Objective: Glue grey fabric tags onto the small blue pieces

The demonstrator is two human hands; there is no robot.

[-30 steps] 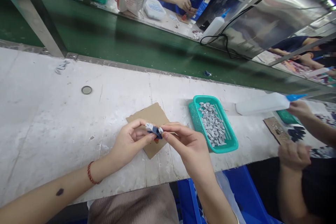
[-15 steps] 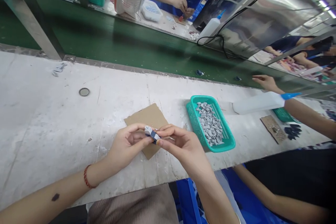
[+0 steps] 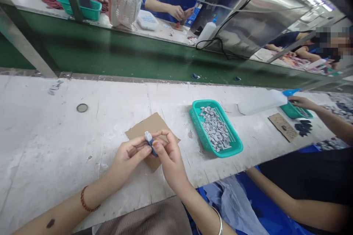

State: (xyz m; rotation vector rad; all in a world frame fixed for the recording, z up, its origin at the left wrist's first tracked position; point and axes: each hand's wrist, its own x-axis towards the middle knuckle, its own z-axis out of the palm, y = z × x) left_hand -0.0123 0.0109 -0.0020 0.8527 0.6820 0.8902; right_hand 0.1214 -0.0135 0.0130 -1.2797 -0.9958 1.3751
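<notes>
A small grey and dark blue piece [image 3: 149, 138] is pinched between both hands above a square of brown cardboard [image 3: 156, 122]. My left hand [image 3: 129, 158] grips it from the left between thumb and fingers. From the right, my right hand [image 3: 170, 158] has its thumb and fingertips closed on the blue part. The fingertips partly cover the piece. To the right of the hands, a green basket [image 3: 237, 150] holds several small grey pieces [image 3: 216, 128].
A metal cap [image 3: 82, 108] lies on the white table [image 3: 55, 143]. Further right are a white bottle [image 3: 261, 102], a cardboard pad [image 3: 282, 126], dark pieces [image 3: 303, 127] and a co-worker's hand [image 3: 302, 102] at another green basket. A green belt [image 3: 116, 57] runs behind.
The held piece has turned more upright, and my right hand has swung round with its fingers over it. The co-worker's hand has moved down to the far basket. The whole view has shifted slightly.
</notes>
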